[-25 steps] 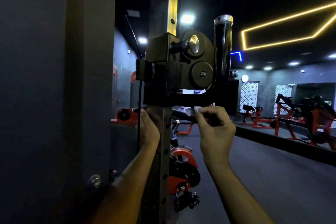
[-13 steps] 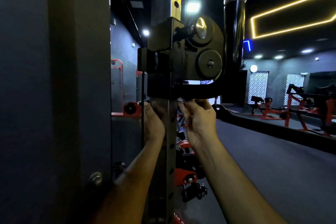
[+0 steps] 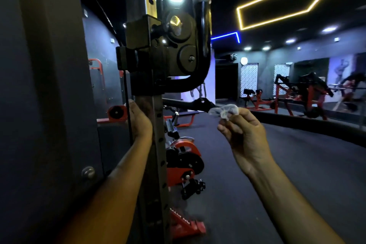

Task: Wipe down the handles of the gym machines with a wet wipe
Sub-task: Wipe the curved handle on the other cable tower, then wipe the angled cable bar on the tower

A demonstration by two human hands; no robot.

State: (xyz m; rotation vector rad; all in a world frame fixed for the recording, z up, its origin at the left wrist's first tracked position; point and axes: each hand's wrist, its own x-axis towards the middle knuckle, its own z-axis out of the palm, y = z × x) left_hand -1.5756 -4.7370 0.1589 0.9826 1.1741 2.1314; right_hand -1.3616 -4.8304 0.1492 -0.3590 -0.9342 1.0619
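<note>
The left hand (image 3: 139, 123) wraps around the perforated steel upright (image 3: 157, 144) just below the black carriage (image 3: 158, 53), fingers curled behind the post — a bracing grip, most likely to steady the body and the column while the other hand works. The right hand (image 3: 244, 134) hangs in open air to the right of the post, well clear of the metal, and pinches a crumpled wet wipe (image 3: 225, 110) between thumb and fingertips. The wipe looks thin, pale and slightly translucent, bunched into a small wad so that a fresh fold can be pressed onto a surface.

Above it the curved handle (image 3: 202, 45) sweeps out from under the carriage and turns upward: a smooth, glossy black tube with a bright metal cap at the top. The wipe touches none of it at present. The carriage carries round black discs and a shiny pull knob (image 3: 175, 23). The upright is dull grey with a row of adjustment holes — hard, cold surfaces a damp cloth should slide over easily.
</note>
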